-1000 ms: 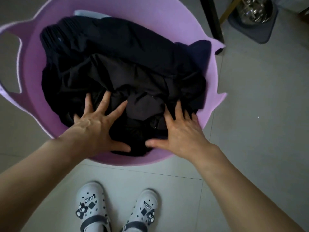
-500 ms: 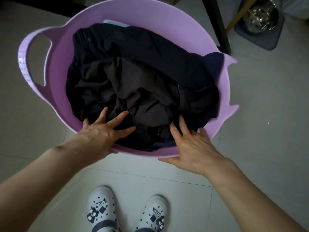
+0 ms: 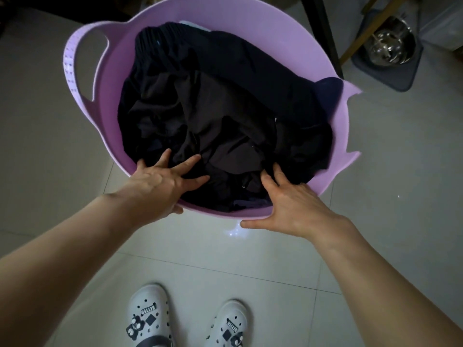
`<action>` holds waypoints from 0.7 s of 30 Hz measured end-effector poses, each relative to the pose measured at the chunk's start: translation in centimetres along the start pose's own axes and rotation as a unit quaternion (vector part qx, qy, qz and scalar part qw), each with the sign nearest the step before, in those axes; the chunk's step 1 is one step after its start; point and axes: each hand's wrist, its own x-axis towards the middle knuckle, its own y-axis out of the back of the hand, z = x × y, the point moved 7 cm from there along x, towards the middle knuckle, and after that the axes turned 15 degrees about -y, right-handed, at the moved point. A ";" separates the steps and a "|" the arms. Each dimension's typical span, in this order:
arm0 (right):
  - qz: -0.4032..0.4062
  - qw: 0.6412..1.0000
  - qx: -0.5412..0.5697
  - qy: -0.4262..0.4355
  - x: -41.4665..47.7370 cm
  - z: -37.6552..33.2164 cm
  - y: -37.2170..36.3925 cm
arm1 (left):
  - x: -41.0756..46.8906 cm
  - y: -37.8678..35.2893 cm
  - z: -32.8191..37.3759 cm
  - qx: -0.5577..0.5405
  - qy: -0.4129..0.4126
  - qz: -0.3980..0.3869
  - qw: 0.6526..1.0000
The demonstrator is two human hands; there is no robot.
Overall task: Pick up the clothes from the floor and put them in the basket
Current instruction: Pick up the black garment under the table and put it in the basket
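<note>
- Head view: pale tiled floor beneath both hands.
- Fingers spread flat, left hand and right hand press dark clothes inside lavender basket.
- Beyond right hand, steel bowl on grey mat.

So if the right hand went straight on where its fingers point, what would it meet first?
The dark clothes in the purple basket; the right hand seems to touch them with its fingertips, though depth is unclear.
</note>
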 end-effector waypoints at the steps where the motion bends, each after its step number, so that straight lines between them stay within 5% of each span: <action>1: -0.005 1.000 -0.003 -0.002 0.1 0.3 0.2 | 0.2 0.1 0.2 -0.004 0.002 0.000 1.000; 10: 0.007 1.000 -0.029 -0.008 -0.5 0.0 0.4 | 0.2 -0.4 0.8 0.014 0.016 -0.013 1.000; 17: 0.209 0.978 0.017 0.002 -4.6 -1.6 -0.8 | -2.4 0.4 2.7 0.077 0.025 0.084 0.993; 21: 0.239 0.969 0.055 0.029 -8.6 -1.9 -2.3 | -5.5 -0.1 5.5 0.081 0.025 0.090 0.992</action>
